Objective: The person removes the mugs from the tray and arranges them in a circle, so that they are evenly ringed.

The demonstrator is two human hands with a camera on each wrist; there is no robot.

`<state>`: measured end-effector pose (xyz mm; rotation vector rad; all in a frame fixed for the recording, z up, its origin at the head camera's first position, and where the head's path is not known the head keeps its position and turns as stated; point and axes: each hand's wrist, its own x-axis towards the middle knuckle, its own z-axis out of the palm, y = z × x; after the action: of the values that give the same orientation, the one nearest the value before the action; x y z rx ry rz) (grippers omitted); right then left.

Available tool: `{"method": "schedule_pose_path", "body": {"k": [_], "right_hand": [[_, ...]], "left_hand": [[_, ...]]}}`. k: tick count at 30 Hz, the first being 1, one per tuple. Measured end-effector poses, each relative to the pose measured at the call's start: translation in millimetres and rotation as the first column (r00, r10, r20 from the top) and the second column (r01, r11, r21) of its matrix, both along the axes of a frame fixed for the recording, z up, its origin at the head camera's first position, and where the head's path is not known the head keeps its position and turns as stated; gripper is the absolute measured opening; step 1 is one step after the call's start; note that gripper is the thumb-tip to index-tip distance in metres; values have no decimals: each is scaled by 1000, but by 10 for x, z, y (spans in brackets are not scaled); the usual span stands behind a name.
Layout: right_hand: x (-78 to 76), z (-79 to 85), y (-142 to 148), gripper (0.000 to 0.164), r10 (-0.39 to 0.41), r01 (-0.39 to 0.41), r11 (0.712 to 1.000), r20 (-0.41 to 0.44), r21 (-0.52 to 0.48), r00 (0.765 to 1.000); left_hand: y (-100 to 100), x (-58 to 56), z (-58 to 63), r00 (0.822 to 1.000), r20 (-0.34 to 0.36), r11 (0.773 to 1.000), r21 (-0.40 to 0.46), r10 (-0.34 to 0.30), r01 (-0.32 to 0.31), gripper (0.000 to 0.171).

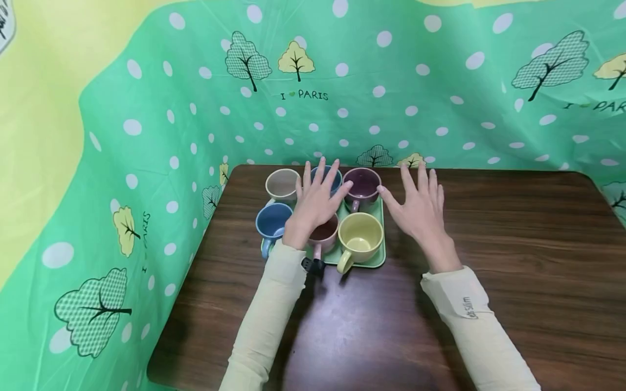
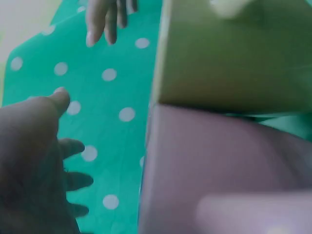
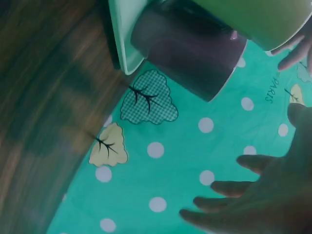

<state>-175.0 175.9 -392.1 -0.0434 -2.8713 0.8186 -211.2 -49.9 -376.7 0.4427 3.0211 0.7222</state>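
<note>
My left hand (image 1: 315,206) hovers over several mugs with its fingers spread, holding nothing. Under its fingers is a blue mug (image 1: 335,183), partly hidden, and below its wrist a pink mug (image 1: 325,232). My right hand (image 1: 423,214), fingers spread too, is held beside the right end of the group, its thumb near the rim of a purple mug (image 1: 363,184). A yellow mug (image 1: 361,239) stands in front of the purple one, handle toward me. Further left are a whitish mug (image 1: 281,183) and another blue mug (image 1: 273,220). A light green tray (image 1: 376,263) carries the mugs.
The tray stands at the back left of a dark wooden table (image 1: 513,244). A green cloth (image 1: 415,114) with white dots and printed trees hangs behind the table and along its left side. A small black object (image 1: 313,266) is at my left cuff.
</note>
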Motion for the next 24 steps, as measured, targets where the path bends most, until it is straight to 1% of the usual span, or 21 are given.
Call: {"method": "schedule_pose_path", "body": {"k": [2, 4, 5, 7, 9, 12, 13, 15, 17, 21, 24], "right_hand": [[-8, 3, 5, 81, 13, -15, 996, -26, -86, 1000], [-19, 2, 7, 78, 28, -39, 984, -62, -173, 998], [-22, -1, 8, 76, 34, -50, 976, -79, -213, 996], [-20, -5, 7, 72, 43, -72, 954, -106, -290, 993], [-12, -8, 4, 69, 51, -91, 929, -120, -358, 992], [11, -3, 2, 67, 59, -109, 890, -124, -443, 990], [17, -1, 0, 67, 64, -115, 877, -125, -466, 990], [35, 11, -1, 65, 79, -133, 857, -129, -498, 989], [56, 28, -5, 64, 99, -151, 840, -127, -521, 987], [113, 45, -19, 61, 132, -167, 816, -103, -553, 986], [157, 31, -37, 58, 157, -191, 807, -110, -559, 982]], "left_hand": [[-67, -27, 33, 999, -42, 995, 98, -11, 15, 65], [-155, -63, 71, 996, -92, 980, 197, -16, 34, 59], [-207, -76, 91, 994, -112, 969, 245, -8, 36, 57], [-326, -96, 132, 991, -134, 933, 358, 12, 37, 52], [-465, -96, 169, 990, -135, 895, 446, 42, 23, 47], [-696, -70, 211, 990, -107, 848, 530, 87, -17, 41], [-774, -61, 219, 991, -93, 840, 542, 99, -33, 39], [-922, -45, 229, 991, -73, 834, 549, 117, -58, 36], [-1052, -35, 234, 990, -52, 834, 546, 128, -79, 34], [-1260, -43, 201, 990, -1, 834, 539, 141, -119, 34], [-1382, -70, 137, 988, 56, 830, 538, 143, -151, 35]]}}
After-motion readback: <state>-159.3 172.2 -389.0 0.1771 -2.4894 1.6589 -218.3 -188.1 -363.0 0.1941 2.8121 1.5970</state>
